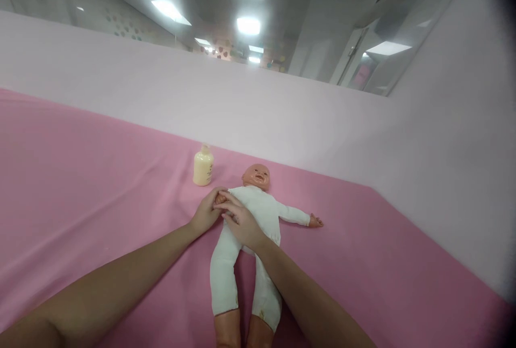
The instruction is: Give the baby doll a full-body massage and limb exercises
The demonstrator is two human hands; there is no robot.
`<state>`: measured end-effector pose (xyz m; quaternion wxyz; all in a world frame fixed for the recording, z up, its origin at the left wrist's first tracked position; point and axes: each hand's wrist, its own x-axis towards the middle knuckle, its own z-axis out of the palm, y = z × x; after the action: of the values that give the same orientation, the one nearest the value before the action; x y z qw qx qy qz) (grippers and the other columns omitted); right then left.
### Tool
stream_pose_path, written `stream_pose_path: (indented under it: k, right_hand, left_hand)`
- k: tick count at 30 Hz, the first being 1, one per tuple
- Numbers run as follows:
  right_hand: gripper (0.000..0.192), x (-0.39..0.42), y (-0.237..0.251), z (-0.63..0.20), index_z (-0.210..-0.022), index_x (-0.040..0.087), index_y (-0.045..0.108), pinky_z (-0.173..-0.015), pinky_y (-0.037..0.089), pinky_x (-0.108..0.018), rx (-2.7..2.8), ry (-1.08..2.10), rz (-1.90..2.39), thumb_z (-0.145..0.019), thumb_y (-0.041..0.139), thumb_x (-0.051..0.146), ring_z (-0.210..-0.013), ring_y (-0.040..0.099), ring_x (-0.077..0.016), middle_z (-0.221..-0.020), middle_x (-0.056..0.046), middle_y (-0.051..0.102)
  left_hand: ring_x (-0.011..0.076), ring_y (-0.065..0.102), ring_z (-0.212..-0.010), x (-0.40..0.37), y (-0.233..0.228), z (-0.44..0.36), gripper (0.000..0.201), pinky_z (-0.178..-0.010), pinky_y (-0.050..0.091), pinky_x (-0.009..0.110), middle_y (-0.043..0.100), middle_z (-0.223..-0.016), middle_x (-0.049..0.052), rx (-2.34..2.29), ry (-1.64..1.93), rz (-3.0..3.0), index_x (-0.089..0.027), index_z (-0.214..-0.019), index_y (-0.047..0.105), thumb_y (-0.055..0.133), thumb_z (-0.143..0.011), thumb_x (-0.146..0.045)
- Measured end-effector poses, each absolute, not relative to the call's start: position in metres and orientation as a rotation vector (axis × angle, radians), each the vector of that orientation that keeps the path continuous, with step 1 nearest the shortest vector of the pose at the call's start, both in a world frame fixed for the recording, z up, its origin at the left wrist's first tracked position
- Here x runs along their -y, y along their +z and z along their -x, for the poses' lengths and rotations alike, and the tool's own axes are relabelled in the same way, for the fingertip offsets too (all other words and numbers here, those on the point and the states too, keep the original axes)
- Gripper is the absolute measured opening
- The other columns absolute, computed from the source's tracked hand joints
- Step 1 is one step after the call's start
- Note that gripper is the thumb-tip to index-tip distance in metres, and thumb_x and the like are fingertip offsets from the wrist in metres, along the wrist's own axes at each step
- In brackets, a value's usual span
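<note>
A baby doll (262, 211) in a white cloth suit lies on its back, head toward the wall, one arm stretched out to the right. My left hand (206, 212) is closed around the doll's hand (221, 198) on the left side of its body. From the other side my right hand (243, 225) reaches across the doll's torso, its fingers curled over that same small hand. My fingers partly cover the doll's hand and its sleeve. Just beyond my left hand stands a pale yellow lotion bottle (202, 168), upright.
A pink padded sheet (100, 176) with some creases lies under the doll. White walls (258, 103) rise at the back and right. Above the back wall is a large mirror or window (217, 14) with ceiling lights showing in it.
</note>
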<state>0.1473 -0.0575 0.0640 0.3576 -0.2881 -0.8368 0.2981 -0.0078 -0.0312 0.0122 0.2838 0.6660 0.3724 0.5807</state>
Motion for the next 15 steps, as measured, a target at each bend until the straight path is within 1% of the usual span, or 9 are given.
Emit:
stream_pose_path:
  k: [2,4,5,7,9,12,15]
  right_hand:
    - [0.038,0.060,0.064,-0.148,-0.118,0.033,0.066,-0.095,0.052,-0.037,2.218,0.759,0.785,-0.087,0.051,0.016,-0.130,0.051,-0.0206,-0.153,0.000,0.039]
    - [0.035,0.061,0.064,-0.149,-0.117,0.034,0.067,-0.094,0.052,-0.036,2.261,0.714,0.799,-0.088,0.053,0.019,-0.124,0.055,-0.0203,-0.150,0.000,0.043]
    - [0.032,0.061,0.063,-0.149,-0.115,0.033,0.068,-0.097,0.051,-0.037,2.287,0.681,0.798,-0.089,0.054,0.021,-0.123,0.057,-0.0201,-0.146,0.000,0.049]
    - [0.027,0.061,0.062,-0.149,-0.109,0.031,0.071,-0.102,0.046,-0.040,2.350,0.612,0.782,-0.091,0.053,0.023,-0.120,0.058,-0.0203,-0.134,-0.001,0.061]
    - [0.023,0.062,0.060,-0.148,-0.103,0.030,0.073,-0.105,0.043,-0.043,2.405,0.563,0.765,-0.092,0.053,0.026,-0.117,0.059,-0.0212,-0.125,-0.002,0.066]
    - [0.019,0.072,0.061,-0.149,-0.101,0.029,0.074,-0.107,0.039,-0.047,2.461,0.551,0.771,-0.091,0.058,0.029,-0.117,0.059,-0.0233,-0.126,-0.004,0.066]
    - [0.021,0.096,0.066,-0.155,-0.105,0.031,0.073,-0.111,0.031,-0.054,2.555,0.548,0.774,-0.091,0.058,0.034,-0.127,0.052,-0.0272,-0.133,-0.005,0.061]
  left_hand:
    - [0.0201,0.062,-0.099,0.026,0.010,0.011,0.037,-0.089,0.052,0.038,0.063,-0.111,0.007,-1.052,1.595,-1.703,-0.021,-0.117,0.051,0.056,-0.080,-0.025]
    - [0.0196,0.062,-0.098,0.020,0.008,0.017,0.035,-0.088,0.052,0.038,0.062,-0.112,0.007,-1.128,1.651,-1.624,-0.021,-0.118,0.051,0.054,-0.085,-0.030]
    - [0.0194,0.062,-0.098,0.016,0.007,0.021,0.035,-0.089,0.051,0.038,0.062,-0.112,0.007,-1.173,1.676,-1.598,-0.021,-0.119,0.050,0.052,-0.086,-0.031]
    - [0.0207,0.058,-0.108,0.009,0.005,0.032,0.034,-0.098,0.046,0.039,0.060,-0.118,0.008,-1.332,1.738,-1.597,-0.021,-0.119,0.052,0.052,-0.086,-0.028]
    - [0.0211,0.058,-0.107,0.002,0.003,0.045,0.037,-0.098,0.046,0.039,0.058,-0.119,0.008,-1.508,1.721,-1.601,-0.021,-0.122,0.052,0.052,-0.085,-0.026]
    - [0.0204,0.059,-0.100,-0.002,0.001,0.060,0.032,-0.092,0.049,0.037,0.054,-0.118,0.010,-1.752,1.607,-1.634,-0.019,-0.117,0.057,0.046,-0.087,-0.022]
    - [0.0237,0.058,-0.105,-0.001,0.000,0.066,0.029,-0.095,0.047,0.040,0.053,-0.118,0.012,-1.860,1.537,-1.647,-0.018,-0.108,0.061,0.042,-0.086,-0.016]
